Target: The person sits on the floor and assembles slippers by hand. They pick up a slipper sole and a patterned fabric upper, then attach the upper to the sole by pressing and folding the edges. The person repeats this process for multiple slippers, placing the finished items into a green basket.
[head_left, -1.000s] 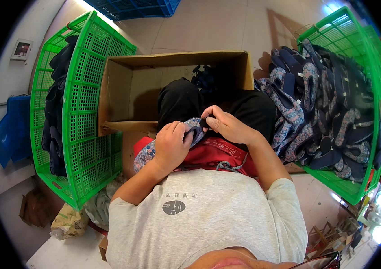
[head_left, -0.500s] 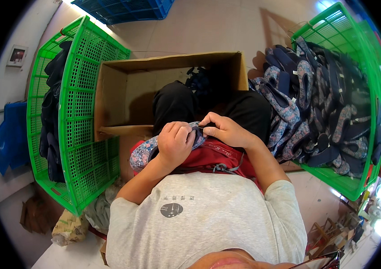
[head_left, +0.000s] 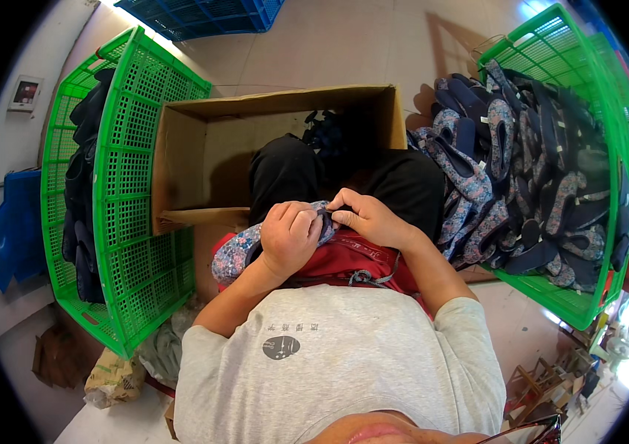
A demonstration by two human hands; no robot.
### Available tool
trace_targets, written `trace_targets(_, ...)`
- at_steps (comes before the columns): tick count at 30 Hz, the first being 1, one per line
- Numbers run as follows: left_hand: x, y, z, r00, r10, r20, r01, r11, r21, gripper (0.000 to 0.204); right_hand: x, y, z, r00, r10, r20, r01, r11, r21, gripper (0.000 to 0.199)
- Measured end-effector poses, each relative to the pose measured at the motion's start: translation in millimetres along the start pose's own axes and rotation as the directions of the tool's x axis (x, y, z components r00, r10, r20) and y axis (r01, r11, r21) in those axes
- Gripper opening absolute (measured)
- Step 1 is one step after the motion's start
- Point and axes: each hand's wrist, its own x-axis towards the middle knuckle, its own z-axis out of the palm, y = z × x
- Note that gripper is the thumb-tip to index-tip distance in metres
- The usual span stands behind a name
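Observation:
A floral fabric shoe (head_left: 236, 251) with a dark lining lies across my lap, over a red bag or apron (head_left: 348, 260). My left hand (head_left: 289, 235) is closed round the shoe, its fingers curled over the dark opening. Right beside it, my right hand (head_left: 370, 217) pinches thumb and forefinger together at the shoe's end nearest it. Whatever small bit sits in that pinch is too small to make out. The rest of the shoe's opening is hidden under my left hand.
A cardboard box (head_left: 181, 152) stands open around my knees, with dark checked items inside. On the right a green crate (head_left: 544, 37) overflows with floral and navy shoes (head_left: 503, 137). Another green crate (head_left: 136, 214) at left holds dark shoes. A blue crate (head_left: 211, 18) stands beyond.
Both hands keep nearly the same grip on the shoe. The whole view has shifted very slightly; nothing was visibly taken up or let go.

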Motion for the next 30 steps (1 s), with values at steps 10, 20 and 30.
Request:
trace_targets(10, 0, 1, 0, 1.000, 0.002, 0.005, -0.002, 1.000, 0.001, 0.027, -2, -2, 2, 1.000, 0.004, 0.001, -0.005, 1.000, 0.018, 0.018)
trace_targets(20, -1, 0, 2, 1.000, 0.008, 0.007, -0.008, 1.000, -0.004, 0.026, -4, 5, 5, 0.998, -0.037, -0.053, 0.038, 0.999, 0.010, 0.019)
trace_targets(30, -2, 0, 3, 1.000, 0.007, 0.010, -0.007, 1.000, -0.011, 0.024, -5, 21, 12, 0.998, 0.021, -0.062, 0.001, 0.944, 0.329, 0.012)
